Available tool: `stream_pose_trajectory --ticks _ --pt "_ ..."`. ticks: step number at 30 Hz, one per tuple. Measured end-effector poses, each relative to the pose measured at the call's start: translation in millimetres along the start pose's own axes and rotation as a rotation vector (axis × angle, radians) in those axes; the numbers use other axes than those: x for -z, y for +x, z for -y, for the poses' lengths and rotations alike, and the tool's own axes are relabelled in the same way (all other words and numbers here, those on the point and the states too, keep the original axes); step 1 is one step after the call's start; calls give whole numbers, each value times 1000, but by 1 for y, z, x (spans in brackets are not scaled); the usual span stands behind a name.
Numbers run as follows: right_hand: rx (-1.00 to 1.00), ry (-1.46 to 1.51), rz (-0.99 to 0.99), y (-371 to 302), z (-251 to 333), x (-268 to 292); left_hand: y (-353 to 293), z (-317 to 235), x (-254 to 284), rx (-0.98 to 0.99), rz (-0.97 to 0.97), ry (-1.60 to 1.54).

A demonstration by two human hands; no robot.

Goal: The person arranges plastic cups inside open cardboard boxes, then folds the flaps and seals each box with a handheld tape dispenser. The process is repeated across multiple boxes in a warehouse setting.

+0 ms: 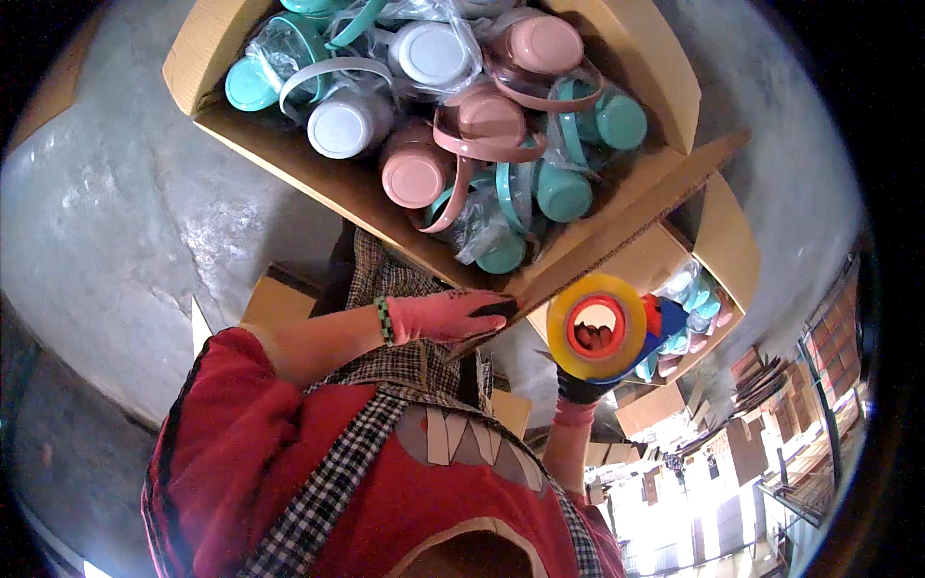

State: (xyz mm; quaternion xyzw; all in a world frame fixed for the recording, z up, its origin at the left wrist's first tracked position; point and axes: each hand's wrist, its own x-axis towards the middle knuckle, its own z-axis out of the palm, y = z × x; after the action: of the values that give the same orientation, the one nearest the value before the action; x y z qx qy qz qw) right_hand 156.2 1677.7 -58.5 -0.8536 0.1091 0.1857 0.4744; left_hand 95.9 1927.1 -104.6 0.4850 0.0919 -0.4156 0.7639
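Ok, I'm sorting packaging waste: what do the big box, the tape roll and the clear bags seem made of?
Big box: corrugated cardboard, matte, by its brown faces and fluted-looking edge. Tape roll: probably smooth plastic film, yellowish, tightly wound. Clear bags: likely thin, shiny plastic, see-through, crinkled.

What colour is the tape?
The tape is yellow, around a red core; the head view shows it best.

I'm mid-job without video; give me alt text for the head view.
The right hand holds a red-and-blue dispenser with a yellow tape roll, and the gloved left hand is at a flap of an open cardboard box. Inside are pink, teal and pale loop-handled containers; another open box at right holds similar-looking ones.
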Motion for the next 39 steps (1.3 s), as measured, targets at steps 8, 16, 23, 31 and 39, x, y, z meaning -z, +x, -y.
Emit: stream_pose_trajectory --ticks 8,16,23,31,39 --pt "216 -414 -61 4 27 12 38 29 53 70 -1082 1056" --pt "39 61 -150 -5 21 -13 79 50 84 47 -426 778" --pt "-373 1167 233 55 20 -80 71 76 97 -20 -621 -201" --pt "-322 722 -132 91 9 -167 -60 75 153 -109 -1218 251" --pt "-279 608 -67 114 87 -199 -28 3 189 -491 -934 1210"
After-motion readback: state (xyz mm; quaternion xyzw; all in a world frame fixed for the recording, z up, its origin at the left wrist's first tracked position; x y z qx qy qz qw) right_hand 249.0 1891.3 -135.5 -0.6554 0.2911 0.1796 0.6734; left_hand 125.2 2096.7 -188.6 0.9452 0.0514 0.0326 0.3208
